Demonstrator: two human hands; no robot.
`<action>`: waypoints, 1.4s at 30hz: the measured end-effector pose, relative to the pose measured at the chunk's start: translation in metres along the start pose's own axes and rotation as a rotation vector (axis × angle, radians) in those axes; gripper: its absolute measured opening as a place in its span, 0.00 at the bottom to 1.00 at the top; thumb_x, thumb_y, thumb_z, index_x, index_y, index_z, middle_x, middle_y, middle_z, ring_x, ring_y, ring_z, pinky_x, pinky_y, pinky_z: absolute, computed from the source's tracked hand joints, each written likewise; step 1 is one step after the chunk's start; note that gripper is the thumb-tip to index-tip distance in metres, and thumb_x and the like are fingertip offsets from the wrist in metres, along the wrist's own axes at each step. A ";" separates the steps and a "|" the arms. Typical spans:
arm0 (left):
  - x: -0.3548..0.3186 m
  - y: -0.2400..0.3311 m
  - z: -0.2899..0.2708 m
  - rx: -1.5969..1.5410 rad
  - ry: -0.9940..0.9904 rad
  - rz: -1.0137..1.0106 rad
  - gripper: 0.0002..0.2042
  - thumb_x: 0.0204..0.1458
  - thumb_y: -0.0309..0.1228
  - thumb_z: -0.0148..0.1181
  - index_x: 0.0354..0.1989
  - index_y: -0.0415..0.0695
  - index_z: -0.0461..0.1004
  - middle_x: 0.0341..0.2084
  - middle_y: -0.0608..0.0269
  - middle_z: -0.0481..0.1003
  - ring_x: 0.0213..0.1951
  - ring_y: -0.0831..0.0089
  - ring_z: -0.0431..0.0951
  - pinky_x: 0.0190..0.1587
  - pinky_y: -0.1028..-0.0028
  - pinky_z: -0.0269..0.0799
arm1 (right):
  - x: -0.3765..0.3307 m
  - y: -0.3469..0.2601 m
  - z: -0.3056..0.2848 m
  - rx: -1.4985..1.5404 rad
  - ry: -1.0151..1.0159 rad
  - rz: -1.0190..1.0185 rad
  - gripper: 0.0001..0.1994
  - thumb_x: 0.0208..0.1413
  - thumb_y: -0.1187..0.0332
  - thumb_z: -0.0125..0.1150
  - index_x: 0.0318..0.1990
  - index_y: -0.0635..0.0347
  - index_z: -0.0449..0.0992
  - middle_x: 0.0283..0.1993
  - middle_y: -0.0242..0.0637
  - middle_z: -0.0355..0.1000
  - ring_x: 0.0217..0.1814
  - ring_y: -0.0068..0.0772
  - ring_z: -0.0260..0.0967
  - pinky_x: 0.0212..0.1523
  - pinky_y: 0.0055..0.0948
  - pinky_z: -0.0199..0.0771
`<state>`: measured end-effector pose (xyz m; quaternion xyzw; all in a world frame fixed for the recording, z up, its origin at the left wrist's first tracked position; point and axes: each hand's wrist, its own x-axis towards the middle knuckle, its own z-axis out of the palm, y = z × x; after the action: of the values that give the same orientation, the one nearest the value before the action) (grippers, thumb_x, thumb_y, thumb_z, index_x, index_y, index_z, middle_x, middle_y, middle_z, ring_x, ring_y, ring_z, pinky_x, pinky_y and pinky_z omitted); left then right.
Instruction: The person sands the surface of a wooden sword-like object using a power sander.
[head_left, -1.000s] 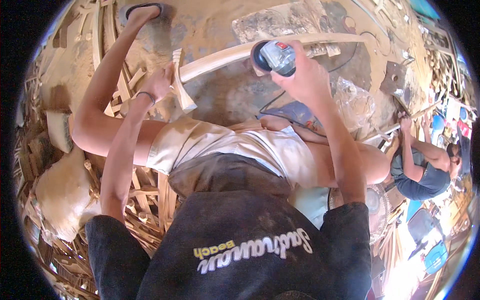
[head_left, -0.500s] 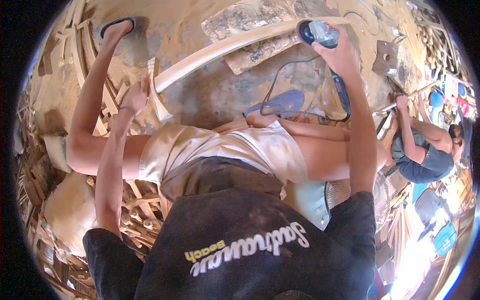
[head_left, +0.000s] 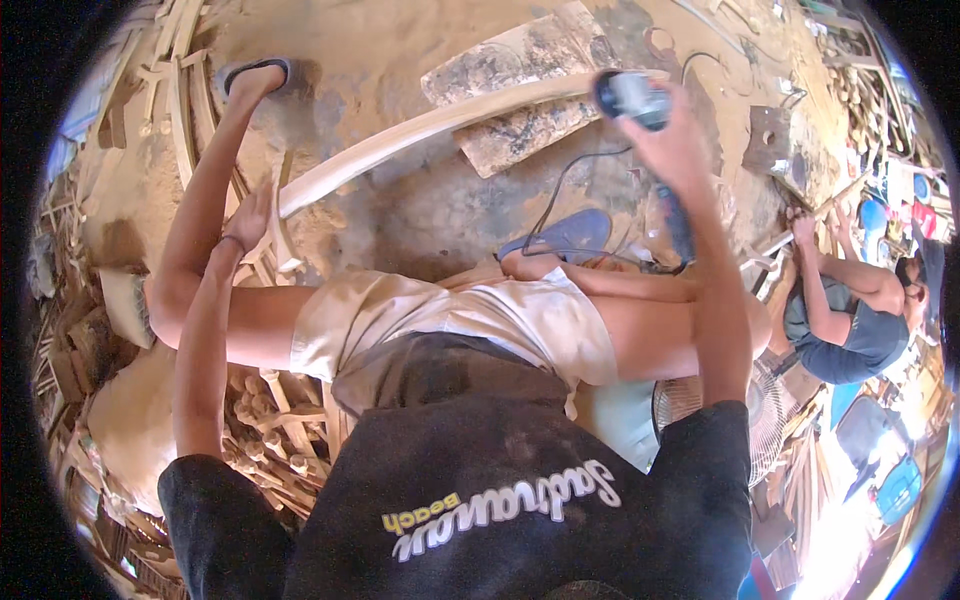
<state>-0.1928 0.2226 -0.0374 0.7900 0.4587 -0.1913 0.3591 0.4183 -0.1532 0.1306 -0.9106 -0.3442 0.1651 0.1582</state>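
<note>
A long, pale, curved piece of wood (head_left: 430, 125) with a short crosspiece (head_left: 284, 240) at its left end lies slantwise in front of me. My left hand (head_left: 250, 216) is closed on that left end, by the crosspiece; its fingertips are partly hidden. In my right hand (head_left: 672, 140), somewhat blurred, is an angle grinder (head_left: 640, 98) with a dark round disc. The disc is at the far right end of the wood; whether it touches cannot be made out. The grinder's body runs back under my right forearm, its power cord looping across the floor.
A worn, stained board (head_left: 530, 135) lies under the wood. My sandaled feet are on the dusty floor. Piles of wooden parts (head_left: 290, 420) lie at left. A fan (head_left: 765, 425) stands behind my right thigh. Another person (head_left: 850, 315) crouches at right, hands on a wooden piece.
The curved wood and my left hand have shifted left and a little nearer me. My right hand and the grinder have come slightly nearer too. The whole view has tilted a little.
</note>
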 end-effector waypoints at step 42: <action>0.006 -0.107 0.002 0.146 0.100 0.050 0.44 0.72 0.73 0.34 0.32 0.37 0.73 0.24 0.55 0.70 0.27 0.64 0.71 0.35 0.62 0.73 | 0.084 0.123 0.004 0.023 0.107 0.041 0.44 0.50 0.47 0.83 0.69 0.65 0.72 0.60 0.56 0.83 0.63 0.52 0.82 0.64 0.45 0.80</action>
<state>-0.2816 0.2590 -0.0846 0.8338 0.4411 -0.1757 0.2816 0.5471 -0.1831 0.0611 -0.9232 -0.3146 0.1233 0.1833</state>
